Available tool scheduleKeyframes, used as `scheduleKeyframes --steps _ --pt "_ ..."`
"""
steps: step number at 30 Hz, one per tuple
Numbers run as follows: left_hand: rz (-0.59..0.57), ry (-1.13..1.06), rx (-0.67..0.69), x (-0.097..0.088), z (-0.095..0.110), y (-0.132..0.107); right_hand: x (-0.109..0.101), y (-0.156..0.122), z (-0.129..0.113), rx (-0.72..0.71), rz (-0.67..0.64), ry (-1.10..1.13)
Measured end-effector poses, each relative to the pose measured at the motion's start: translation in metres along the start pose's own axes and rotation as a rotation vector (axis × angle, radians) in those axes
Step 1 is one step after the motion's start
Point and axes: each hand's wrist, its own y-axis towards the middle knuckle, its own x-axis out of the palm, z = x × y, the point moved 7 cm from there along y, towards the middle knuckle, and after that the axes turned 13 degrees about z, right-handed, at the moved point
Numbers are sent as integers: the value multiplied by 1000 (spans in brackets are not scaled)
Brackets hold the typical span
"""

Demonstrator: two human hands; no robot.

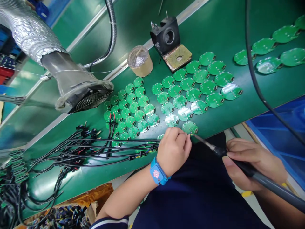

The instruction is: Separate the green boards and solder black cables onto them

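Note:
My right hand (252, 162) grips a soldering iron (249, 170) by its dark handle. The iron's metal tip reaches the lower edge of a round green circuit board (190, 128), close to my left fingertips. My left hand (173, 144), wearing a blue wrist strap (158, 171), is closed in a pinch at that board. Whatever lies between its fingers is hidden. Several black cables (124, 146) run from the left and pass out of sight at this hand. Rows of similar green boards (187, 83) lie just beyond both hands.
A soldering iron stand (168, 36) with a yellow sponge (178, 57) sits behind the boards, beside a pot of silvery material (140, 62). A fume extractor (83, 89) hangs at left. One black cord (252, 70) crosses the right side. More boards (264, 46) lie far right.

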Motion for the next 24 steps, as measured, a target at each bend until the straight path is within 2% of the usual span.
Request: scheduleKeyframes --steps 7,15,21,24 --pt "-9 20 23 1 0 0 2 -7 5 30 -48 -37" --pt "-24 12 5 2 -1 -1 -4 -1 4 105 48 -16" --pt "0 15 -18 1 -1 1 2 0 1 16 -56 -53" --pt "3 18 -46 1 -3 1 7 0 2 14 -77 -144"
